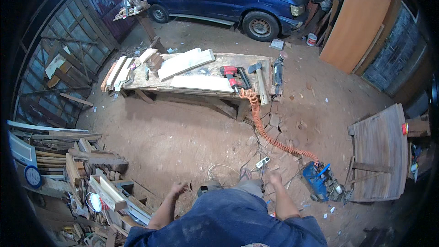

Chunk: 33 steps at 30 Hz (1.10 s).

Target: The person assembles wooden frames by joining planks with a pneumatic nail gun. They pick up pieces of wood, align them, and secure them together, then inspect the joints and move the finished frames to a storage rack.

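My left hand (179, 188) hangs in the air beside my left thigh, loosely curled with its fingers partly apart and nothing visible in it. On the other side, my right hand (275, 178) hangs by my right leg with its back up; its fingers are hidden. Neither hand touches a tool. Ahead stands a low wooden workbench (183, 92). A red and black nail gun (232, 76), a hammer (259, 80) and an angle grinder (278, 74) lie at its right end. White boards (187, 62) lie across the middle.
An orange coiled hose (270, 138) runs from the bench to a blue air compressor (316, 182) on my right. Cables and a white power strip (263, 162) lie on the dirt floor near my foot. Wood offcuts (100, 183) pile up at left. A blue car (215, 0) stands beyond the bench.
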Available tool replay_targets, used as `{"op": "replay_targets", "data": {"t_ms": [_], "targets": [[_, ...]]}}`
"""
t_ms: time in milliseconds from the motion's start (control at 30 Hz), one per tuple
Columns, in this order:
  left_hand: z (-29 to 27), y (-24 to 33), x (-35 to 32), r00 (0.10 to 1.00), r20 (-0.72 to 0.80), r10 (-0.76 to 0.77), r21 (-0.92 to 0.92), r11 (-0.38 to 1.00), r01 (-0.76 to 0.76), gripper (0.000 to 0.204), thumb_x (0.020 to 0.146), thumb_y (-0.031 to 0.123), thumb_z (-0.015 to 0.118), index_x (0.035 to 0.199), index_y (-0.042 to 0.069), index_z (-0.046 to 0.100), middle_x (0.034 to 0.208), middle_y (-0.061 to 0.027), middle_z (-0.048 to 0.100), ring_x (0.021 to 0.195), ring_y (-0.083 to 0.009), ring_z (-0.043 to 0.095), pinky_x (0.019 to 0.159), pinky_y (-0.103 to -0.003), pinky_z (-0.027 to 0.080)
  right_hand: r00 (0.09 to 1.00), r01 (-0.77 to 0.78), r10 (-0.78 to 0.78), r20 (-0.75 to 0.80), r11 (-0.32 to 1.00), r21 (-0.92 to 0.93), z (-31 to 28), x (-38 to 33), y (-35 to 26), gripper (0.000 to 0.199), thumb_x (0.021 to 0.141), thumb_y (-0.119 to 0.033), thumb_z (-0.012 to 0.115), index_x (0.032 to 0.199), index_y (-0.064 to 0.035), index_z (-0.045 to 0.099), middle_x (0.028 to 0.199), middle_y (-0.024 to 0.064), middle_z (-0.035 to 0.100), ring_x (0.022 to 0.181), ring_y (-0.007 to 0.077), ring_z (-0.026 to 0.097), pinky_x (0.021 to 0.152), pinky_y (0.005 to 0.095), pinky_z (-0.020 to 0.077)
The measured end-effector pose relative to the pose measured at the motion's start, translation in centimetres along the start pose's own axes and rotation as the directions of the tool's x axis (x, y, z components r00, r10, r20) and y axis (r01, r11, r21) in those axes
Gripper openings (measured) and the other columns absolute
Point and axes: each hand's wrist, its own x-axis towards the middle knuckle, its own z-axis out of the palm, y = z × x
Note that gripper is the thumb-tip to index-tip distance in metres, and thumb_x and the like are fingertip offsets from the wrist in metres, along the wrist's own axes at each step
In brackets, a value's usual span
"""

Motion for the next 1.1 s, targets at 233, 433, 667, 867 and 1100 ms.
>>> {"op": "replay_targets", "data": {"t_ms": [233, 433, 667, 867, 1100], "targets": [[-1.7, 13.9, 6.2, 0.973, -0.207, 0.098, -0.245, 0.958, -0.148, 0.039, 0.102, 0.041, 0.060, 0.110, 0.005, 0.070, 0.098, -0.0066, 0.071, 0.071, -0.0145, 0.062, 0.065, -0.030, 0.050, 0.884, 0.441, -0.461, -0.083, 0.878, -0.185, -4.4, 8.3, -30.3, 0.045, 0.092, -0.033, 0.068, 0.122, 0.0009, 0.066, 0.099, 0.0206, 0.074, 0.095, 0.0346, 0.072, 0.085, 0.0432, 0.0549], [-2.5, 19.0, 15.3, 0.998, -0.019, -0.052, 0.062, 0.997, 0.053, 0.044, 0.101, 0.045, 0.060, 0.110, 0.004, 0.069, 0.097, -0.0083, 0.071, 0.075, -0.0192, 0.063, 0.067, -0.036, 0.050, 0.721, 0.649, -0.675, -0.158, 0.737, -0.188, -0.8, 16.6, -47.2, 0.051, 0.091, -0.023, 0.072, 0.135, 0.0001, 0.059, 0.100, 0.0191, 0.073, 0.095, 0.0320, 0.072, 0.086, 0.0443, 0.0559], [-16.8, 27.6, 26.2, 0.989, -0.002, -0.148, -0.104, 0.984, 0.147, 0.045, 0.100, 0.049, 0.057, 0.122, 0.009, 0.059, 0.101, -0.0066, 0.069, 0.081, -0.0184, 0.065, 0.070, -0.035, 0.051, 0.648, 0.469, -0.733, -0.210, 0.600, -0.648, 4.8, 22.4, -60.1, 0.062, 0.086, -0.025, 0.075, 0.136, 0.0030, 0.051, 0.129, 0.0310, 0.054, 0.122, 0.0475, 0.052, 0.100, 0.0544, 0.0451], [-31.7, 35.2, 31.3, 0.966, -0.225, -0.127, -0.378, 0.925, 0.033, 0.038, 0.102, 0.040, 0.057, 0.125, 0.011, 0.058, 0.106, -0.0065, 0.069, 0.075, -0.0153, 0.064, 0.064, -0.031, 0.051, 0.803, 0.227, -0.548, -0.234, 0.645, -0.730, 7.7, 30.0, -62.8, 0.071, 0.081, -0.022, 0.080, 0.140, 0.0005, 0.048, 0.133, 0.0276, 0.051, 0.121, 0.0440, 0.054, 0.105, 0.0521, 0.0435], [-33.0, 38.7, 32.7, 0.925, -0.323, -0.200, -0.480, 0.877, 0.021, 0.043, 0.100, 0.042, 0.059, 0.129, 0.010, 0.058, 0.098, -0.0068, 0.067, 0.071, -0.0173, 0.064, 0.058, -0.030, 0.050, 0.932, 0.167, -0.333, -0.143, 0.746, -0.645, 7.1, 33.6, -63.1, 0.089, 0.084, -0.022, 0.076, 0.152, 0.0096, 0.029, 0.144, 0.0318, 0.045, 0.128, 0.0455, 0.051, 0.108, 0.0491, 0.0451]]}}
